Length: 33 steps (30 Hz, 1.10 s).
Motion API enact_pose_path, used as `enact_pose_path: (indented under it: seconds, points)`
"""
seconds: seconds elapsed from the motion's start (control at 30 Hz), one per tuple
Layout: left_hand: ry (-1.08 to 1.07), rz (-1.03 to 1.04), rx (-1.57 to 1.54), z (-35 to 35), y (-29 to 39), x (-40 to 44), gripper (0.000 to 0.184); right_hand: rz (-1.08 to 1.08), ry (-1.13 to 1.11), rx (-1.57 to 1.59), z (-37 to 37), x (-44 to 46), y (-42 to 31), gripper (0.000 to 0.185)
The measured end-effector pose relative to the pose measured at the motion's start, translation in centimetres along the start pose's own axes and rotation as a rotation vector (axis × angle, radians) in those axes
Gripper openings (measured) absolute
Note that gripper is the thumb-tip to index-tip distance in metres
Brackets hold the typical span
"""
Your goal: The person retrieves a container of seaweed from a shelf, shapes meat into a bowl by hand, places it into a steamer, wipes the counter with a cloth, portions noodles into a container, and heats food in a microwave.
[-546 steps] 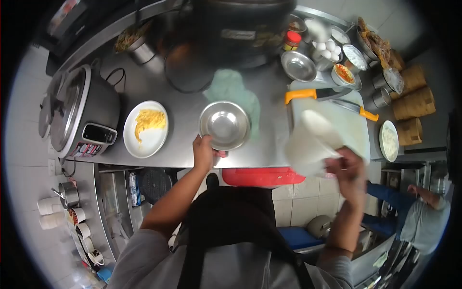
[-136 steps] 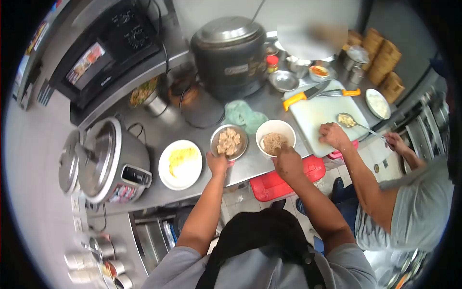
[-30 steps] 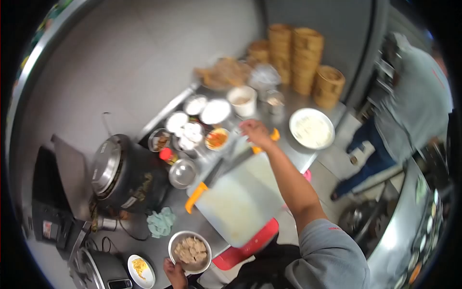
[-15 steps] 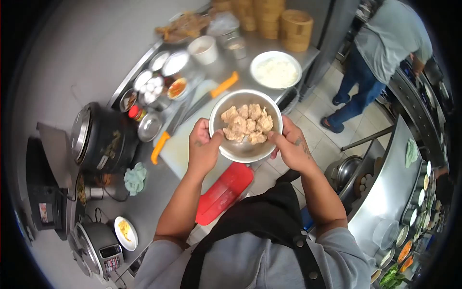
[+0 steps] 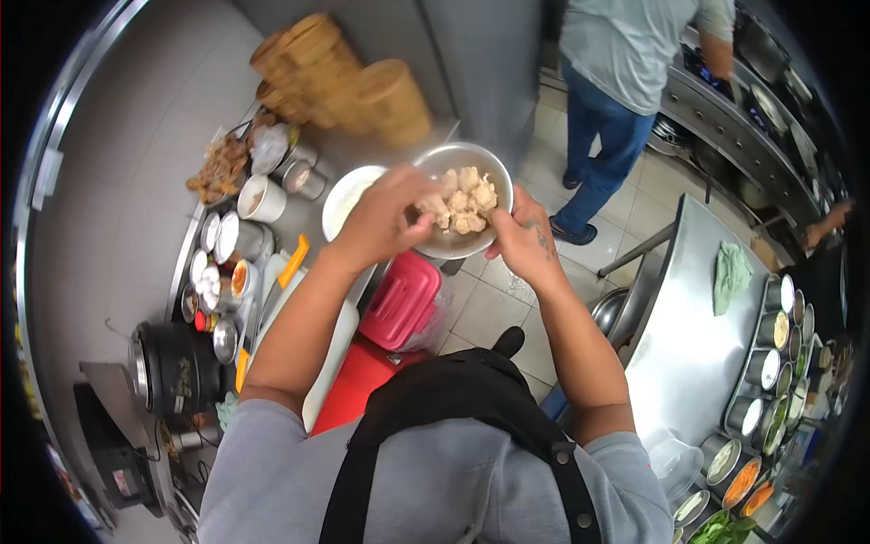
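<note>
Between the hands (image 5: 385,216) (image 5: 527,238), metal bowl (image 5: 455,158); lower-left sticker (image 5: 120,481), print illegible.

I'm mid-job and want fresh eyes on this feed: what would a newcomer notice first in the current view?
Probably the metal bowl of pale brown chunks, just above the picture's middle, with the right hand gripping its side and the left hand over its left edge. Next, likely the bright pink container below the bowl, then the bamboo baskets stacked at the upper left.
</note>
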<state>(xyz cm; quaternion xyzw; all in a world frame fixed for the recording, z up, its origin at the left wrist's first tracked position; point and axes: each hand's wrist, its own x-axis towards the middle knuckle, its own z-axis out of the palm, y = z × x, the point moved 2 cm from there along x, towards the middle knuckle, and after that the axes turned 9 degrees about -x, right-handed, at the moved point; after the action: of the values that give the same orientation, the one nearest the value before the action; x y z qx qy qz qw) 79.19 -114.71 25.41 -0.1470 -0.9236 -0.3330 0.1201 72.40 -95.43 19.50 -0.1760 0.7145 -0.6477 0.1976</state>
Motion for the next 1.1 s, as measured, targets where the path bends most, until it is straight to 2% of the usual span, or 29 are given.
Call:
enact_pose_path:
  seconds: [0.07, 0.17, 0.3, 0.37, 0.43, 0.5, 0.57, 0.6, 0.73, 0.8, 0.83, 0.9, 0.97, 1.03, 1.1]
  points:
    - [0.066, -0.068, -0.172, 0.8, -0.5, 2.6, 0.033, 0.009, 0.042, 0.032, -2.3, 1.0, 0.0, 0.031]
    - [0.166, -0.077, -0.266, 1.7, -0.2, 6.1, 0.033, 0.022, 0.078, 0.079, -5.2, 2.3, -0.3, 0.031]
    - [0.236, -0.009, -0.196, 2.3, -0.1, 10.5, 0.029, 0.032, 0.100, 0.109, -8.4, 4.6, -0.3, 0.031]
    - [0.208, -0.002, -0.178, 2.9, -0.7, 12.2, 0.026, 0.042, 0.113, 0.121, -9.6, 6.2, -0.1, 0.031]
    - [0.078, 0.142, -0.024, 3.8, -1.7, 13.9, 0.026, 0.056, 0.122, 0.136, -10.7, 8.6, 0.3, 0.031]
    - [0.075, 0.165, -0.012, 4.4, -3.0, 15.6, 0.020, 0.057, 0.116, 0.106, -11.6, 11.0, 1.0, 0.030]
    - [-0.097, 0.175, -0.072, 4.8, -5.0, 17.7, 0.014, 0.061, 0.111, 0.105, -12.2, 13.9, 1.2, 0.033]
    - [-0.086, 0.111, -0.154, 5.0, -5.8, 18.9, 0.010, 0.063, 0.108, 0.111, -12.5, 15.4, 1.2, 0.035]
    - [-0.076, 0.082, -0.206, 4.4, -9.9, 24.1, 0.009, 0.081, 0.127, 0.088, -13.6, 21.6, 1.9, 0.034]
    - [-0.034, -0.150, -0.323, 3.5, -11.2, 27.0, 0.009, 0.100, 0.123, 0.083, -14.5, 24.6, 1.3, 0.033]
    - [-0.028, -0.145, -0.328, 3.4, -12.3, 28.6, 0.009, 0.096, 0.124, 0.074, -14.9, 26.0, 1.0, 0.033]
    - [0.100, -0.018, -0.122, 3.3, -14.1, 32.0, 0.011, 0.085, 0.157, 0.067, -15.7, 28.1, 0.6, 0.031]
    - [0.094, -0.025, -0.113, 4.0, -14.7, 34.8, 0.013, 0.100, 0.128, 0.031, -16.5, 29.6, 0.2, 0.031]
    - [0.038, 0.023, 0.179, 4.8, -14.6, 37.8, 0.016, 0.082, 0.110, 0.025, -17.5, 31.2, 0.0, 0.036]
    - [0.051, 0.010, 0.178, 5.6, -15.2, 40.1, 0.018, 0.085, 0.103, 0.067, -18.3, 32.8, -0.2, 0.032]
